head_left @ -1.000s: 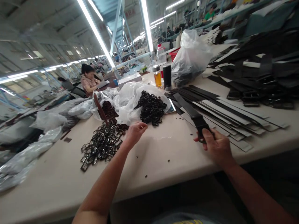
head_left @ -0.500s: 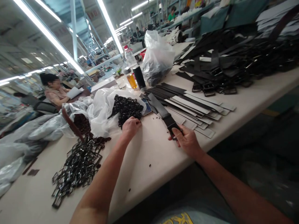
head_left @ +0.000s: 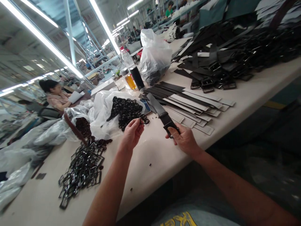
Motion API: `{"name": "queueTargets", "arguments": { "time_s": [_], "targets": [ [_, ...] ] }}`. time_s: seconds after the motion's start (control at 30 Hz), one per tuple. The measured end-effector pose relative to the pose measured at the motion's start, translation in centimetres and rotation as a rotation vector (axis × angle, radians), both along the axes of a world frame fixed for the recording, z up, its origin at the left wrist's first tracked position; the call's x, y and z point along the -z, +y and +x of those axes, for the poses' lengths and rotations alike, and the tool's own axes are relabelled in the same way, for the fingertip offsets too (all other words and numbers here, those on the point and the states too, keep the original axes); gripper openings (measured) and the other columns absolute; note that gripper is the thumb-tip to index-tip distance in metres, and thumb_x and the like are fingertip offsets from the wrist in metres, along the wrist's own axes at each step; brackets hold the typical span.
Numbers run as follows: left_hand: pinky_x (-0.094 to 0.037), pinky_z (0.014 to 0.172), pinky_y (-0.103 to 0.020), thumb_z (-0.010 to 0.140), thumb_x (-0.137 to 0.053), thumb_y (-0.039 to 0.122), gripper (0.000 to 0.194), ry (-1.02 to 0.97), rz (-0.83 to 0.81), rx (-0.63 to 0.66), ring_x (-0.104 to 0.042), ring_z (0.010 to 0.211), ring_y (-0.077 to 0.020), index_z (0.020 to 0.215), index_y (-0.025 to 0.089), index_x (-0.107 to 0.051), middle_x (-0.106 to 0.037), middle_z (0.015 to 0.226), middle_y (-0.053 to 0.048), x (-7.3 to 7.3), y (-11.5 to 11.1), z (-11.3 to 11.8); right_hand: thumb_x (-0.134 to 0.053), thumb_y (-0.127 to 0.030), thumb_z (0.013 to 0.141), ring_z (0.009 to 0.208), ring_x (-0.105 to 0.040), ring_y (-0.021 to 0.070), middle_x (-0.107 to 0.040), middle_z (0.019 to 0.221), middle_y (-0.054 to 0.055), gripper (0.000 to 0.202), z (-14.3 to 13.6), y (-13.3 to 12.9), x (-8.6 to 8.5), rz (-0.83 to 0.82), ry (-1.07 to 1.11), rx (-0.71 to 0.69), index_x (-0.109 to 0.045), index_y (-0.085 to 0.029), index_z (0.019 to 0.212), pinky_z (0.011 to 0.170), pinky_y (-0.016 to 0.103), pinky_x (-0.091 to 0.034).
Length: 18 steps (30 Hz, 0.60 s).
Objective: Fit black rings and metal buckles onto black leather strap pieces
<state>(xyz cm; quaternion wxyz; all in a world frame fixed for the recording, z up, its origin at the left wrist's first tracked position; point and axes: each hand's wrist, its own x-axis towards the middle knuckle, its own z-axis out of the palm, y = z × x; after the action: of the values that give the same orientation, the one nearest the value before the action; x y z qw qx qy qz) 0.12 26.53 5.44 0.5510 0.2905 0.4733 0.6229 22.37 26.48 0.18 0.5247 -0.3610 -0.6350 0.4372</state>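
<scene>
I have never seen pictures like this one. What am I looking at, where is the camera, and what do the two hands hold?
There is no machine: a person works with bare hands, and the camera sits on that person's head, looking down. The left hand pinches a small black loop from the pile of black loops on a white plastic bag. The right hand holds the end of a black belt strap. On the pale table also lie a heap of metal buckles and more flat straps.

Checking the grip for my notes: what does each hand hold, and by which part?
The right hand grips a black belt strap at its near end. The left hand pinches a small black loop from the pile by its edge.
</scene>
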Motion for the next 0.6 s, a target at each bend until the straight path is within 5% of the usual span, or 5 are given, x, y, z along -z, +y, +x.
{"name": "queueTargets", "arguments": {
  "time_s": [0.17, 0.3, 0.43, 0.6],
  "targets": [
    [-0.054, 0.062, -0.011, 0.057, -0.095, 0.033, 0.038, -0.072, 0.004, 0.016, -0.063, 0.063, -0.0036, 0.077, 0.016, -0.067, -0.070, 0.079, 0.002, -0.2, -3.3, 1.6, -0.054, -0.051, 0.103, 0.037, -0.049, 0.0115, -0.069, 0.066, 0.000, 0.039, -1.1, -0.6, -2.1, 0.122, -0.049, 0.005, -0.060, -0.018, 0.083, 0.042, 0.023, -0.037],
    [-0.052, 0.060, -0.012, 0.059, -0.093, 0.039, 0.036, 0.047, 0.036, -0.061, -0.064, 0.073, -0.0066, 0.074, 0.018, -0.068, -0.070, 0.090, 0.001, -0.4, -5.6, 2.3, -0.046, -0.055, 0.107, 0.055, -0.063, 0.0181, -0.071, 0.070, 0.002, 0.042, -2.5, -1.2, -3.3, 0.291, -0.184, 0.017, -0.059, -0.019, 0.089, 0.053, 0.025, -0.038],
    [-0.056, 0.077, -0.022, 0.067, -0.087, 0.044, 0.031, 0.236, 0.150, -0.090, -0.065, 0.095, -0.0146, 0.068, 0.019, -0.068, -0.070, 0.108, -0.003, -0.8, -7.6, 2.7, -0.027, -0.063, 0.110, 0.057, -0.062, 0.0212, -0.068, 0.069, 0.007, 0.060, -3.7, -2.0, -3.6, 0.461, -0.374, 0.079, -0.059, -0.018, 0.085, 0.053, 0.029, -0.030],
    [-0.054, 0.085, -0.027, 0.067, -0.088, 0.041, 0.028, 0.341, 0.299, -0.196, -0.064, 0.090, -0.0154, 0.067, 0.019, -0.070, -0.069, 0.091, -0.003, -0.7, -9.5, 2.6, -0.024, -0.060, 0.112, 0.052, -0.058, 0.0191, -0.064, 0.064, 0.006, 0.063, -4.8, -3.2, -3.8, 0.573, -0.404, 0.045, -0.059, -0.018, 0.082, 0.054, 0.031, -0.025]
  ]
}}
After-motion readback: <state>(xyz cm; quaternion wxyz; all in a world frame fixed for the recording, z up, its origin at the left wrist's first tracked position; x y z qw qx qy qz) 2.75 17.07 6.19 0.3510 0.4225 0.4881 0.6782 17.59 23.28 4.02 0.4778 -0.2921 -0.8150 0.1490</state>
